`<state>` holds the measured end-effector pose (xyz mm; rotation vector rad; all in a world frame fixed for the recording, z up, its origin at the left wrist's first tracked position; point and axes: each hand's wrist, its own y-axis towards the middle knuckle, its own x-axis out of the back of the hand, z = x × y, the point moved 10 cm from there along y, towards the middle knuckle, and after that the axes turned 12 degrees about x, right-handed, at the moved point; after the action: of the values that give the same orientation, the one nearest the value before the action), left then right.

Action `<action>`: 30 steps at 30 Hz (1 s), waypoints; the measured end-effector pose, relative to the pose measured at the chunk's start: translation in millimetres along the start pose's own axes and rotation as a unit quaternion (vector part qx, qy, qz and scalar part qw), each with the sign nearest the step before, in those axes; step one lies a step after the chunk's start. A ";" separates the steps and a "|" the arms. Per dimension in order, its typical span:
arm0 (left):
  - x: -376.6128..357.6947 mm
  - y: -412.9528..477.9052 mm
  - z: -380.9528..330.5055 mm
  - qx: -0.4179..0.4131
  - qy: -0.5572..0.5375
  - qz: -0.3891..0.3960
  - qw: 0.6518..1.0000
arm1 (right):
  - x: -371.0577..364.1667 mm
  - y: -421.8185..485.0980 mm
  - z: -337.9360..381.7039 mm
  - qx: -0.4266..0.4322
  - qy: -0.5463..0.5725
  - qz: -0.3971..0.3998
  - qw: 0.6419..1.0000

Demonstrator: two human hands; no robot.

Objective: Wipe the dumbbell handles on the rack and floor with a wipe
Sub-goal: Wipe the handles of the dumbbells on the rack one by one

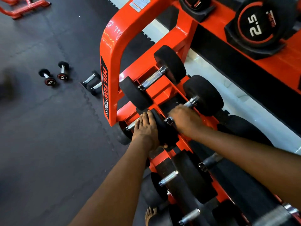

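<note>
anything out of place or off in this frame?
Yes. Four small dumbbells lie loose on the dark floor mat left of the orange rack, off their cradles; two are marked 2.5. No wipe is visible: the right hand covers a handle, the left hand rests flat on that dumbbell's head.

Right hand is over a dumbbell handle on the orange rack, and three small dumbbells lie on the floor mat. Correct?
Not quite: the head view shows four small dumbbells on the floor mat, not three. The right hand is over a dumbbell handle on the orange rack.
</note>
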<state>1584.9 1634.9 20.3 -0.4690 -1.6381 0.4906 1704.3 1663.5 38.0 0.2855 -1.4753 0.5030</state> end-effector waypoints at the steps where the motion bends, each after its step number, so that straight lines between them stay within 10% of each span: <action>1: -0.4 0.7 0.0 0.001 0.001 -0.003 1.000 | -4.7 -4.0 19.8 0.062 0.015 -0.019 0.998; 7: 0.3 -0.6 -0.1 -0.009 0.000 -0.010 1.000 | 16.3 -26.4 -34.6 -0.094 -0.071 -0.055 0.992; 12: 1.8 -3.3 -1.8 -0.006 0.008 -0.010 1.000 | 2.1 -21.8 26.4 0.104 0.118 -0.058 0.986; 17: 4.7 -5.1 -2.2 -0.025 -0.001 -0.010 1.000 | 28.4 -25.0 -20.4 -0.034 0.121 -0.078 0.989; 22: 27.9 -2.7 18.8 -0.078 -0.110 -0.039 0.990 | 36.0 -15.4 -44.9 -0.233 0.339 -0.180 0.894; 27: 121.0 32.9 58.6 -0.062 -0.186 -0.237 0.952 | 65.3 32.5 -36.7 -0.202 0.373 -0.256 0.869; 30: 146.9 79.1 56.2 -0.053 -0.145 -0.225 0.962 | 73.5 77.6 -34.0 -0.179 0.354 -0.286 0.872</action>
<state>1513.7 1780.3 89.4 -0.0914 -1.9909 0.1325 1697.5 1757.7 98.4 0.1950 -0.6815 -0.1575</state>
